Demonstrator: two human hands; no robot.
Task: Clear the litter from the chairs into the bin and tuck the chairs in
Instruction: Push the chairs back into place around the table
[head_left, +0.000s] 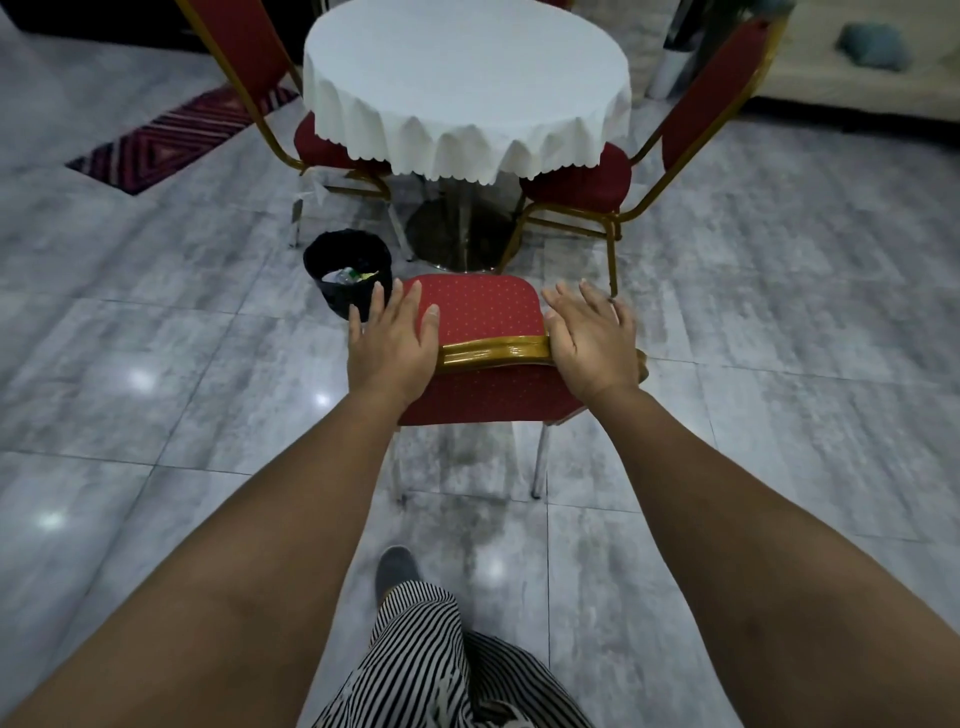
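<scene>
Resting flat with fingers spread, the left hand (390, 343) and right hand (592, 338) sit at either end of the near red chair's (478, 312) gold top rail — the round table (467, 88) lies straight ahead, the black bin (332, 254) front-left with litter inside.

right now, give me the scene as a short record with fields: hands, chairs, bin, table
left hand: left hand rests open on the near chair backrest top
right hand: right hand rests open on the same backrest
near chair: seat bare, not yet under the table
other chairs: left chair and right chair partly under the tablecloth
bin: black bin on the floor left of the near chair, litter inside
</scene>
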